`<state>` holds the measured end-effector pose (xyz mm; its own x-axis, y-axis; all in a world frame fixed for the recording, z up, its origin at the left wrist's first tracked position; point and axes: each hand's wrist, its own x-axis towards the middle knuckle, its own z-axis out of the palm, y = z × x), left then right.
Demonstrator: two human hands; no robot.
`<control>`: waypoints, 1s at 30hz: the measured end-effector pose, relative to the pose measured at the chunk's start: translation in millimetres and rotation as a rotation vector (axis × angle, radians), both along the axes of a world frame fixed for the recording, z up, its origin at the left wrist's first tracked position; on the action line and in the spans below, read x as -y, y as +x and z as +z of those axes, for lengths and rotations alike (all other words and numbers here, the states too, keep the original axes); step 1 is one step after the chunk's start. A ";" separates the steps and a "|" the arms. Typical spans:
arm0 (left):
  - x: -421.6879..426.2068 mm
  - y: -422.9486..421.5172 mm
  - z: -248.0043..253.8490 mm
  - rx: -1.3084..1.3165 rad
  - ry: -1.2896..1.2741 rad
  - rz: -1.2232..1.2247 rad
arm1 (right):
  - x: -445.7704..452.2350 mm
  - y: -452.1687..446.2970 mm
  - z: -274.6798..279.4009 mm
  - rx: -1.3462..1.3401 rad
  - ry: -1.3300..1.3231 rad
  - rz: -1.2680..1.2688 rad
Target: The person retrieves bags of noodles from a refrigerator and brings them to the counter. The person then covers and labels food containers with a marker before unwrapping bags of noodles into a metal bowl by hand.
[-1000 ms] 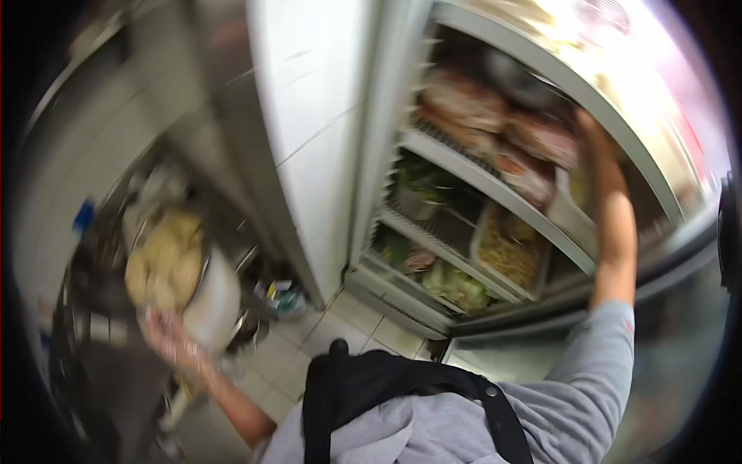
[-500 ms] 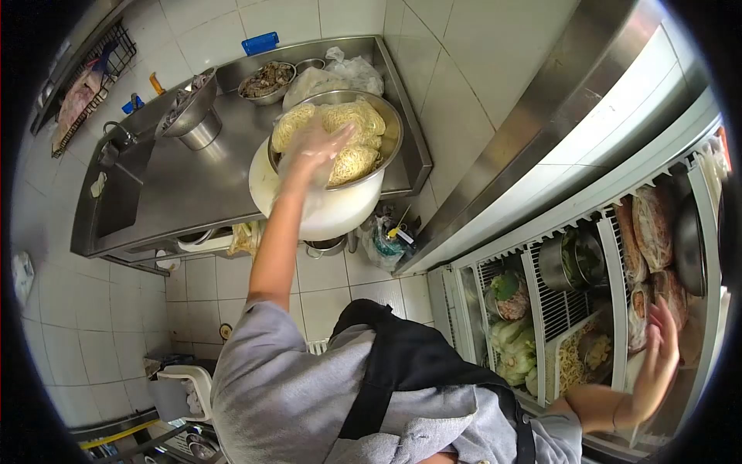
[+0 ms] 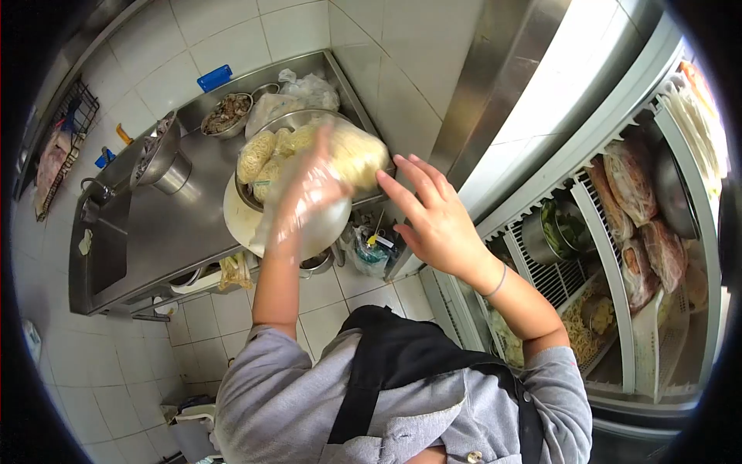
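Observation:
My left hand (image 3: 315, 185), in a loose clear plastic glove and smeared by motion, grips a clear bag of pale noodles (image 3: 362, 158) over the right side of a metal bowl. More bundles of noodles (image 3: 255, 155) lie in the metal bowl (image 3: 247, 195), which rests on a round white container (image 3: 238, 223). Bare and with fingers spread, my right hand (image 3: 437, 216) has its fingertips beside the bag's right edge. Whether they touch the bag I cannot tell. The glove and forearm hide part of the bowl.
Against the wall runs a steel counter (image 3: 205, 182) with a sink, a bowl of dark food (image 3: 226, 116), plastic bags (image 3: 313, 91) and a tilted colander (image 3: 158, 155). On the right, an open fridge holds wrapped meat (image 3: 630, 185), a metal pot (image 3: 541, 236) and noodles (image 3: 576, 332).
My right hand has come from the fridge to beside the bowl. My left hand has lifted the noodle bag and shifted it right. The head view has turned slightly.

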<state>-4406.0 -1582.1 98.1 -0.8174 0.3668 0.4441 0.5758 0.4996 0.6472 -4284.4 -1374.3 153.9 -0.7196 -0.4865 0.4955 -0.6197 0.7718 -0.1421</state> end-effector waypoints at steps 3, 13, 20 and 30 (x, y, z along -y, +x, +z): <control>-42.6 93.7 50.9 0.409 -0.178 -0.019 | -4.3 0.0 -21.5 -0.097 0.097 -0.046; -24.3 89.3 25.1 0.376 0.311 -0.435 | -87.6 98.6 -22.7 -0.420 -0.295 -0.171; 99.9 -114.9 -98.4 0.668 -0.252 0.081 | -203.6 259.0 59.8 -1.137 0.038 -0.971; 60.2 -119.8 -160.7 0.098 -0.647 0.256 | -319.9 400.5 121.6 -0.070 0.051 -1.647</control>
<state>-4525.8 -1642.3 -62.6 -0.9387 0.3227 0.1214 0.3424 0.9141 0.2172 -3883.9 -1054.4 275.5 -0.4249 0.7149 0.5553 0.8163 0.5678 -0.1064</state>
